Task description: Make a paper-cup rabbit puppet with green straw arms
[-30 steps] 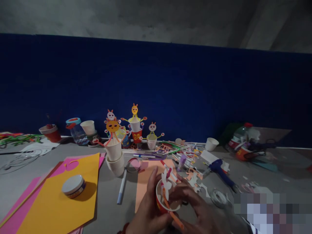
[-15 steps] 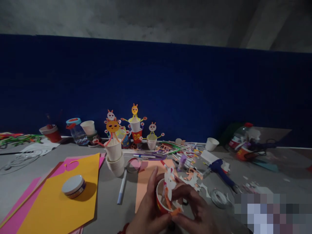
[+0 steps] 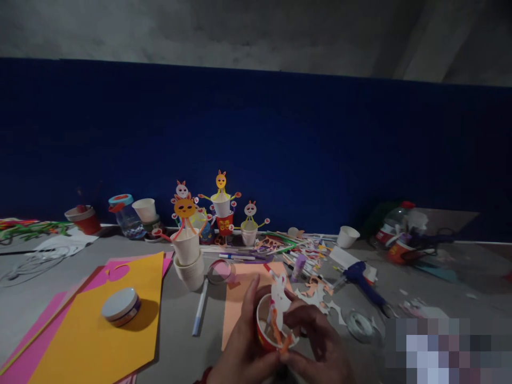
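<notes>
Red on its outside and pale within, the cup [image 3: 263, 328] is between my two hands in the head view, mouth up, low and just right of the middle; whether its base rests on anything is hidden. My left hand [image 3: 244, 346] cradles it from the left, fingers raised round the far side and thumb along the near side. My right hand [image 3: 320, 341] reaches in from the other side, fingers bent against the white paper rabbit [image 3: 279, 298], thumb close to the orange strip [image 3: 276, 324] at the near rim. Both hands are occupied.

What counts, I judge, is how the rabbit lies to the cup: it stands over the right part of the mouth, long axis close to upright, ears pointing away from me. My right hand is the nearer to it; my left has the cup. The strip runs below the rabbit towards me, so the two nearly line up. More orange shows by my right thumb; whether that is the same strip bent over, I cannot tell.

Past the cup, a peach sheet [image 3: 237, 309] lies on the worktop [image 3: 176, 346], partly behind my left hand. Scraps [image 3: 318, 296] lie beyond my right fingers, with the tape [image 3: 360, 326] and glue gun [image 3: 364, 282] further right.
</notes>
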Demonstrator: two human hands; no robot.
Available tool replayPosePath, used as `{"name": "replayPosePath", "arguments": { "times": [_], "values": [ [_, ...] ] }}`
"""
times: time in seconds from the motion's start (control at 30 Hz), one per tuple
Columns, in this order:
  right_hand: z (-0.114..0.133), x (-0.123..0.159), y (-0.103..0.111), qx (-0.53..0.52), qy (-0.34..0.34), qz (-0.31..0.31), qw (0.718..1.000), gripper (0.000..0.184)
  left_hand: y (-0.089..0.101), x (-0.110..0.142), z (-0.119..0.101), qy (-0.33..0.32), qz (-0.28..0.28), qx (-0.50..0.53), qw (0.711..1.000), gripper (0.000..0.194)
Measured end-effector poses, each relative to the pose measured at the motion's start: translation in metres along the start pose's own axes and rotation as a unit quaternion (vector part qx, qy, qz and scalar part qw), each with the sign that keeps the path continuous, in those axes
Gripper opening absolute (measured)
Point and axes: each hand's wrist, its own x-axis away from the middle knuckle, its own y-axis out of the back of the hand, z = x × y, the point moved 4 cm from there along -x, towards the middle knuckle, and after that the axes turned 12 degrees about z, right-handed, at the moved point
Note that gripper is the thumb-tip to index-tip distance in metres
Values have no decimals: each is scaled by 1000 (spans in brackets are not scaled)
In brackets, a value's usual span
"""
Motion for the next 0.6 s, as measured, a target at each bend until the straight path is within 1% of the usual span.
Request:
{"name": "replayPosePath", "arguments": {
  "times": [0.1, 0.2, 0.37, 0.53, 0.6],
  "values": [
    [-1, 0, -1, -4, 3, 1, 1000, 29, 0, 0, 2, 0, -2, 3, 1000, 99],
    [-1, 0, -2, -13, 4, -11, 1000, 28, 0, -1, 3, 5, -11, 13, 1000, 97],
    [-4, 0, -4, -26, 16, -16, 999, 27, 3, -2, 2, -6, -20, -31, 999, 98],
    [-12, 3, -6, -6, 17, -23, 1000, 28, 4, -4, -4, 9, -25, -53, 998, 100],
    [-12, 3, -7, -7, 30, -24, 999, 27, 4, -5, -6, 11, -33, -58, 998, 102]
  ]
}}
